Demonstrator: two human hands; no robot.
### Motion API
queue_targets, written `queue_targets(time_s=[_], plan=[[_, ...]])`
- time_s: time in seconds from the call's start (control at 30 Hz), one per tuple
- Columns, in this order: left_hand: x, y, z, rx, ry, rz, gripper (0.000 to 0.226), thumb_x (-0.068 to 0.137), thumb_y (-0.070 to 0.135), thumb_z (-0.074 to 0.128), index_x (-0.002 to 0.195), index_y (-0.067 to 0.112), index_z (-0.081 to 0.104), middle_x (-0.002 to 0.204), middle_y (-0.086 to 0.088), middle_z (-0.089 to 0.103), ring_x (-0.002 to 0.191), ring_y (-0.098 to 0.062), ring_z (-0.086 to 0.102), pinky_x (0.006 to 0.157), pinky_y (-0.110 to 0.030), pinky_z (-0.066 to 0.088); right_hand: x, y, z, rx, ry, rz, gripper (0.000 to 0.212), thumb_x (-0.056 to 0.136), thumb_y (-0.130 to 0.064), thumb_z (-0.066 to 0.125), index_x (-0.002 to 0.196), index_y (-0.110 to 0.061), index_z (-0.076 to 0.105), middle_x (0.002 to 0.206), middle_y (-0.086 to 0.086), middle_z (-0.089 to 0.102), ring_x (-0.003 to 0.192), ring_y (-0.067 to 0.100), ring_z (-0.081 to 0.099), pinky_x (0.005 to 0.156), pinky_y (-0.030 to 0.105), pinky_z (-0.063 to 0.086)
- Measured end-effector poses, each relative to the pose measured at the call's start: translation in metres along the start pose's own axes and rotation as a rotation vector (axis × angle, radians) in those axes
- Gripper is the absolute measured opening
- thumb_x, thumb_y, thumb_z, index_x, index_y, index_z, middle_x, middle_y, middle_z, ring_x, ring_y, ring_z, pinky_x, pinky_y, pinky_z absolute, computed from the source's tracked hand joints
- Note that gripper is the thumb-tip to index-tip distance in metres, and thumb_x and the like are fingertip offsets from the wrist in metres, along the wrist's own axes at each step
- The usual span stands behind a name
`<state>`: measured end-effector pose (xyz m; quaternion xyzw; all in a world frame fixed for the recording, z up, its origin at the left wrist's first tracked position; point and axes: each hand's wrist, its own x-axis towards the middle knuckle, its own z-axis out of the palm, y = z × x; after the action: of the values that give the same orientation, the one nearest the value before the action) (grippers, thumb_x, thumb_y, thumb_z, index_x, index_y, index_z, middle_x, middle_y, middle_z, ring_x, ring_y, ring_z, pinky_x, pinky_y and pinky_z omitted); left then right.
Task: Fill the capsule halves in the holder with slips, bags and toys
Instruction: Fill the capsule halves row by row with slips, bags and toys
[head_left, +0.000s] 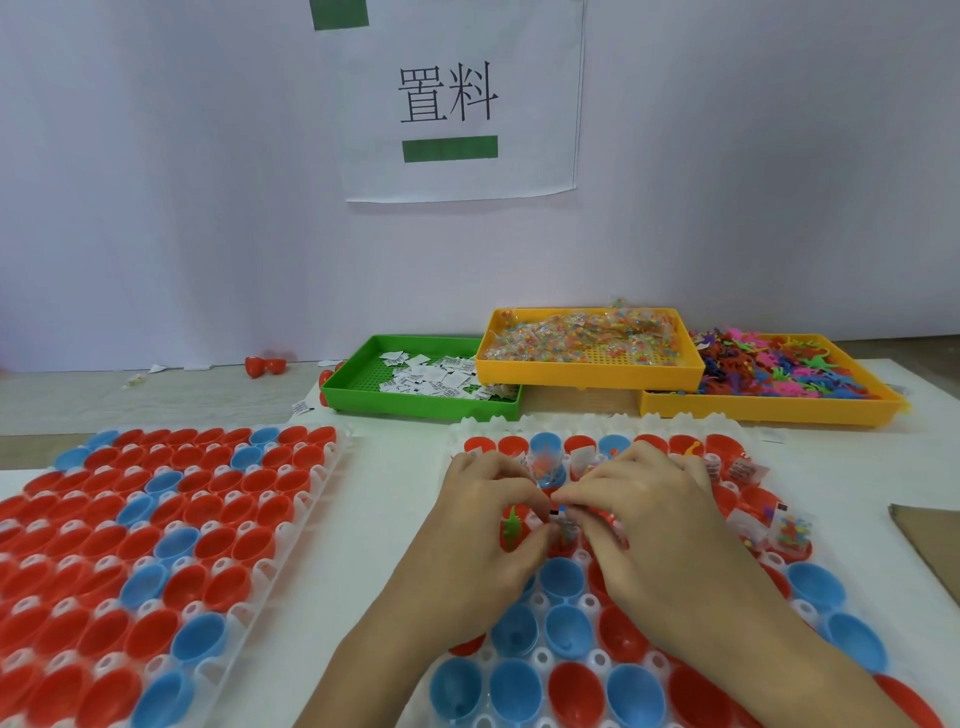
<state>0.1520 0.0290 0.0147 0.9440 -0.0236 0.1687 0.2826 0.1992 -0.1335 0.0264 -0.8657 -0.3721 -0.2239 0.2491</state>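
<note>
Head view: left hand (488, 512) and right hand (641, 512), grips pinched together on small clear bead bag (563, 526) over white plastic capsule holder (545, 657). Behind: green slip tray (363, 387), yellow bag tray (582, 369), yellow toy tray (769, 408). Wall sign (460, 98): "置料".

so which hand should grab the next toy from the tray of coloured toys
Probably the right hand. The toy tray sits at the far right, on that hand's side, while the left hand is further from it. Both hands now pinch small items over the holder, so the right must let go first.
</note>
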Motion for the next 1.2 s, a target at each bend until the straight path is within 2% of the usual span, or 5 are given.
queue_targets(time_s=[0.33,0.6,0.9,1.07,1.2], plan=[[-0.001,0.001,0.003,0.043,-0.027,0.072,0.014,0.093,0.035,0.063,0.105,0.031,0.069,0.110,0.020,0.047,0.111,-0.004,0.033,0.092,-0.005,0.025,0.000,0.004,0.002,0.042,0.002,-0.002,0.019,0.083,-0.020,0.066,0.090,-0.034,0.076,0.079,-0.018,0.068,0.079,0.012,0.058,0.071,0.032,0.034],[-0.002,0.000,0.005,0.074,-0.052,0.086,0.024,0.099,0.039,0.052,0.116,0.029,0.065,0.117,0.019,0.042,0.113,-0.005,0.029,0.097,-0.014,0.029,0.000,0.004,0.000,0.042,-0.067,0.028,0.022,0.078,-0.014,0.080,0.090,-0.032,0.076,0.079,-0.017,0.068,0.080,0.012,0.057,0.072,0.032,0.035],[-0.003,-0.001,0.006,0.082,-0.049,0.083,0.021,0.101,0.036,0.047,0.107,0.024,0.063,0.118,0.017,0.042,0.113,-0.005,0.028,0.100,-0.024,0.033,0.002,0.001,-0.006,0.099,-0.168,0.034,0.021,0.090,-0.024,0.069,0.109,-0.033,0.073,0.091,-0.015,0.068,0.091,0.010,0.047,0.085,0.033,0.044],[-0.003,0.000,0.005,0.085,-0.035,0.070,0.018,0.098,0.041,0.051,0.107,0.029,0.061,0.117,0.021,0.040,0.115,-0.003,0.028,0.099,-0.021,0.033,0.003,0.000,-0.008,0.127,-0.180,0.062,0.025,0.093,-0.023,0.064,0.113,-0.035,0.072,0.093,-0.016,0.068,0.091,0.005,0.041,0.080,0.019,0.038],[-0.003,0.000,0.004,0.073,-0.025,0.071,0.017,0.096,0.041,0.055,0.107,0.030,0.061,0.115,0.023,0.040,0.114,-0.002,0.030,0.097,-0.020,0.035,0.003,0.001,-0.008,0.133,-0.194,0.069,0.026,0.095,-0.023,0.060,0.115,-0.036,0.071,0.095,-0.015,0.068,0.092,0.002,0.040,0.077,0.017,0.037]])
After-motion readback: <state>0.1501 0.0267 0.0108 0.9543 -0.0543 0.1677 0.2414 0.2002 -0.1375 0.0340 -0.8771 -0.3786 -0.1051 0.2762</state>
